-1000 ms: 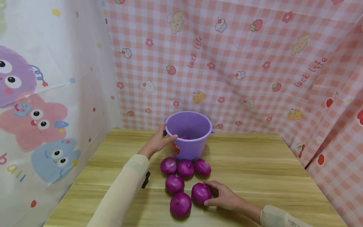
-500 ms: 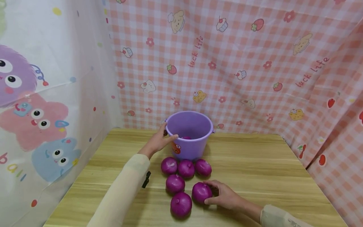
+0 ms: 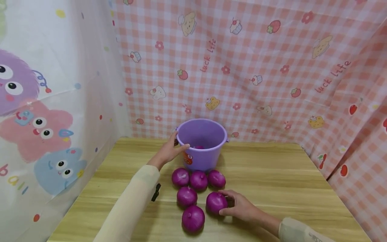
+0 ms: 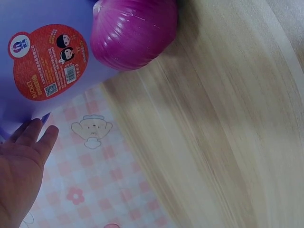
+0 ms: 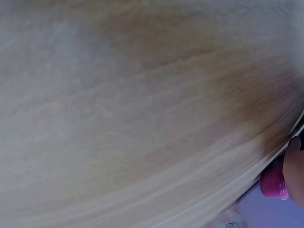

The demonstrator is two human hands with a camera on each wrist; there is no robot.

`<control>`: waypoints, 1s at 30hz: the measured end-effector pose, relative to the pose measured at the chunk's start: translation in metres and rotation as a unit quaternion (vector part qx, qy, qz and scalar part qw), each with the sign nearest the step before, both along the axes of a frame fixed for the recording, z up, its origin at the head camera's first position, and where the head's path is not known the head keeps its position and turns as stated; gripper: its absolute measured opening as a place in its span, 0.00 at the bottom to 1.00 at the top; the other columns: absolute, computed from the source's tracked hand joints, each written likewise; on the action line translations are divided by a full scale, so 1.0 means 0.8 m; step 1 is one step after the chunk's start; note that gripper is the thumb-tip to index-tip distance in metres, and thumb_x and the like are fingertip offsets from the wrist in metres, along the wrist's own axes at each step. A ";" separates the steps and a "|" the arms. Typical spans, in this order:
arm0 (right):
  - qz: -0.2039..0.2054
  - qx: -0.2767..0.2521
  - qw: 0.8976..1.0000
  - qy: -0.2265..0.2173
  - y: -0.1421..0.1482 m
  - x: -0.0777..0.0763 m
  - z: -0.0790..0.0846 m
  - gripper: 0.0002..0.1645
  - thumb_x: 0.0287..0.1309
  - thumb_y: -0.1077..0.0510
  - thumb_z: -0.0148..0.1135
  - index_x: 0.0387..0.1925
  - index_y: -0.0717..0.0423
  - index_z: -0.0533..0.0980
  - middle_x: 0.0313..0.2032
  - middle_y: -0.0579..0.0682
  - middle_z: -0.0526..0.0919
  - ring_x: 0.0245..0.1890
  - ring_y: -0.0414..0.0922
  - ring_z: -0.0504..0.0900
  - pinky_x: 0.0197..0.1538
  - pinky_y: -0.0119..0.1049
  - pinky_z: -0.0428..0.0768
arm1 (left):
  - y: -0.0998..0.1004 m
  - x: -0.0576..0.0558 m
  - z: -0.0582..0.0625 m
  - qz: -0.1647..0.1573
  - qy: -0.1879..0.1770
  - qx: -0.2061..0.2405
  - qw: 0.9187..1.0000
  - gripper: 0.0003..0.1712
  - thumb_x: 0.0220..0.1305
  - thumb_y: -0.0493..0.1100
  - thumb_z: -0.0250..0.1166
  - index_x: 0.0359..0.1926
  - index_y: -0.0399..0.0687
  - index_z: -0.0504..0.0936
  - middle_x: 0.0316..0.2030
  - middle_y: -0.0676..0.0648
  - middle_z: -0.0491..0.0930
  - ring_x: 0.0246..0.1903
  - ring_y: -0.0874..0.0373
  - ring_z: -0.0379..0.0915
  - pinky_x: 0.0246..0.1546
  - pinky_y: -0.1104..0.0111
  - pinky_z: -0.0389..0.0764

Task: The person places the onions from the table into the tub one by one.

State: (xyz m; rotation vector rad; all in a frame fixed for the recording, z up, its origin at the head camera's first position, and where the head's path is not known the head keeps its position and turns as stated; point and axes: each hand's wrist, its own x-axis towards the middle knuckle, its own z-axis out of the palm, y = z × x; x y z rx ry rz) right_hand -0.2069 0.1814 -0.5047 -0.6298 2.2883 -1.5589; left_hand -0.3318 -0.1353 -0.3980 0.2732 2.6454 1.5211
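Observation:
A purple bucket [image 3: 202, 159] stands upright at the back of the table. My left hand [image 3: 169, 150] holds its left side, thumb over the front rim and fingers around the outside; the left wrist view shows those fingers [image 4: 33, 133] beside the bucket's red label [image 4: 51, 61]. A bit of purple shows inside the bucket. My right hand [image 3: 241, 206] grips a red onion [image 3: 216, 203] from the right between thumb and fingers. Several other red onions lie close by, one [image 3: 193, 218] at the front and one [image 3: 186, 196] just behind it.
Three red onions stand in a row against the bucket's front, the middle one [image 3: 198, 180] below its rim. A small black object [image 3: 156, 192] lies beside the left sleeve. A pink checked cloth [image 3: 242, 67] hangs behind the wooden table [image 3: 272, 174].
The right hand has shifted the gripped onion slightly away from me and to the right. The left hand keeps its place on the bucket.

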 end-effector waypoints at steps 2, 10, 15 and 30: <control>-0.004 -0.002 1.000 -0.003 0.000 -0.002 0.001 0.45 0.53 0.59 0.75 0.68 0.69 0.64 0.59 0.63 0.75 0.59 0.57 0.75 0.59 0.40 0.76 | 0.000 0.000 0.000 0.001 0.003 -0.001 1.000 0.60 0.56 0.72 0.65 0.79 0.59 0.45 0.74 0.41 0.58 0.72 0.46 0.55 0.69 0.46 0.58; -0.002 0.000 1.000 0.015 0.001 -0.011 0.005 0.46 0.55 0.58 0.74 0.69 0.72 0.62 0.62 0.69 0.71 0.60 0.62 0.73 0.61 0.47 0.76 | -0.001 0.001 -0.004 0.004 0.001 -0.008 1.000 0.62 0.54 0.75 0.65 0.79 0.61 0.44 0.73 0.42 0.59 0.72 0.47 0.55 0.69 0.46 0.59; -0.021 0.005 1.000 0.012 -0.002 -0.016 0.010 0.46 0.55 0.57 0.74 0.70 0.68 0.62 0.62 0.69 0.72 0.61 0.62 0.73 0.61 0.49 0.76 | -0.002 0.001 -0.006 0.005 0.006 -0.001 1.000 0.62 0.54 0.75 0.65 0.79 0.61 0.44 0.73 0.41 0.59 0.72 0.46 0.55 0.69 0.45 0.59; -0.055 -0.042 0.997 0.043 0.002 -0.032 0.047 0.43 0.56 0.59 0.73 0.68 0.70 0.65 0.61 0.68 0.73 0.58 0.60 0.76 0.58 0.38 0.78 | 0.001 0.003 -0.002 0.001 0.010 -0.001 1.000 0.58 0.58 0.70 0.66 0.79 0.57 0.46 0.73 0.39 0.59 0.71 0.44 0.56 0.69 0.46 0.57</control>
